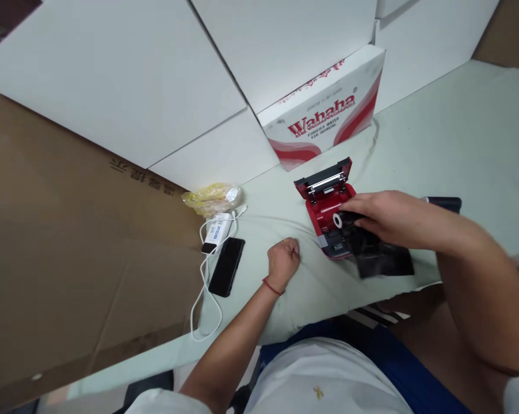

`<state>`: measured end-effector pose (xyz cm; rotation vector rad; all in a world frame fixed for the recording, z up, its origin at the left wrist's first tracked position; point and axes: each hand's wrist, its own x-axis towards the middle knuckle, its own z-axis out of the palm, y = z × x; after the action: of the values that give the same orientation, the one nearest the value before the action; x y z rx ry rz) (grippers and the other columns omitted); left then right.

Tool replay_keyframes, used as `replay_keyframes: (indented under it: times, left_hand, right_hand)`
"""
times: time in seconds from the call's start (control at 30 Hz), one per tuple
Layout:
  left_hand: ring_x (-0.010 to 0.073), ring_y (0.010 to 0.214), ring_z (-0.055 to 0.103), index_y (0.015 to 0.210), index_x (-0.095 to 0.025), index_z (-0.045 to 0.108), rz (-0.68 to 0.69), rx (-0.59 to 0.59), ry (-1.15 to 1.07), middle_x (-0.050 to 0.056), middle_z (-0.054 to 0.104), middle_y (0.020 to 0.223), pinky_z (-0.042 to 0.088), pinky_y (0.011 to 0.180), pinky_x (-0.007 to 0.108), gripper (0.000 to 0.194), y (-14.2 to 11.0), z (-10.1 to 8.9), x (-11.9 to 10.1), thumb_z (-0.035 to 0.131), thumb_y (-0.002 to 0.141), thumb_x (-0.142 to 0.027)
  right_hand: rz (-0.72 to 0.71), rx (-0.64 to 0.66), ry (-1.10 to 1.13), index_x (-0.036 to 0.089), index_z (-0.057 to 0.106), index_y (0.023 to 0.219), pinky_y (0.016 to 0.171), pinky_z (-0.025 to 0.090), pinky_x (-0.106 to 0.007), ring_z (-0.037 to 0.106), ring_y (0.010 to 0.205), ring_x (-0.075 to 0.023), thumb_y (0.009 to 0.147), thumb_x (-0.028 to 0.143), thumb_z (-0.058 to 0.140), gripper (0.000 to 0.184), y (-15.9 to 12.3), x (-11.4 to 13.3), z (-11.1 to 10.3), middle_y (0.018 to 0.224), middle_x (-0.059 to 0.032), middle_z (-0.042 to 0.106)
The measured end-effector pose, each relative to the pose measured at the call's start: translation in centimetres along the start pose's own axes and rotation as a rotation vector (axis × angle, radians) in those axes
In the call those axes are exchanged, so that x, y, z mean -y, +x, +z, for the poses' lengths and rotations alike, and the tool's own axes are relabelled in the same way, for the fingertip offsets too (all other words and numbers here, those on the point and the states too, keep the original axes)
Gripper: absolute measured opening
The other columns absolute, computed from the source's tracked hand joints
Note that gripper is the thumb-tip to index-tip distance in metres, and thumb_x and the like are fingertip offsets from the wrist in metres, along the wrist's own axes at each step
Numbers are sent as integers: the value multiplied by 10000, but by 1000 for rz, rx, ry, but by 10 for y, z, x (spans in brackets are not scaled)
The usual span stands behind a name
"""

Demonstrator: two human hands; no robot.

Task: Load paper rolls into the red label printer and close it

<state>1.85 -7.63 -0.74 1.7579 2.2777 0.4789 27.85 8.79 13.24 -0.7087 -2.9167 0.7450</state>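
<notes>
Pale green tabletop [441, 138] spreads across my remote view. I have the right hand [371, 214] pinching the black roll [349, 221] at the red device [320, 214]; the left hand [284, 259] rests curled. Positioning seems underway; the next move calls for careful alignment.

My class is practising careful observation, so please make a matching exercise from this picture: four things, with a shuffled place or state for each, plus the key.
Column 1
1. Right hand
2. Left hand
3. Red device
4. Wahaha box

Column 2
A. Curled into a fist
B. In front of white panels
C. Holding a black roll
D. Standing open

Pairs: 1-C, 2-A, 3-D, 4-B
</notes>
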Motion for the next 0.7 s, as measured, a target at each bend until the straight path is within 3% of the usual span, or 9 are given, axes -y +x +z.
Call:
replay_keyframes:
  times: [0.17,0.3,0.43,0.5,0.6,0.7]
  left_hand:
    - [183,746,637,672,-214,595,-5,20,-8,16,688,736,429,720,283,262,0,-1,-2,464,700,11]
    - [183,751,632,672,-211,591,-2,22,-36,17,683,740,422,720,285,268,2,-2,-2,453,697,17]
    - [178,745,614,658,-207,577,-5,32,-77,16,660,725,420,719,282,264,1,-2,-3,449,691,22]
    - [173,740,604,649,-205,565,-9,33,-117,15,646,715,425,722,280,260,0,-1,-2,449,684,26]
    - [163,755,609,677,-200,571,-28,-19,-257,15,640,729,456,752,274,284,1,-3,-2,417,697,37]
    - [176,918,649,926,-182,671,-26,-177,-391,55,698,942,507,870,298,345,18,-17,-5,418,784,4]
  right_hand:
    - [201,18,-291,189,611,1378,640,421,-339,713,892,-265,950,116,390,487,40,15,31,1274,-152,704]
    - [234,67,-351,204,609,1411,627,424,-356,715,927,-298,943,91,359,543,52,14,35,1339,-161,680]
    - [243,22,-358,257,594,1472,657,462,-355,719,943,-293,952,112,371,585,59,7,35,1316,-141,702]
    - [192,-32,-322,279,592,1481,670,488,-348,724,906,-262,958,157,419,564,53,4,35,1359,-119,692]
    - [8,-111,-218,291,664,1404,694,548,-352,730,899,-234,966,228,474,482,28,3,37,1410,-75,681]
    - [-154,-167,-151,289,753,1281,855,607,-395,726,1089,-271,947,255,509,414,-10,2,47,1348,-60,726]
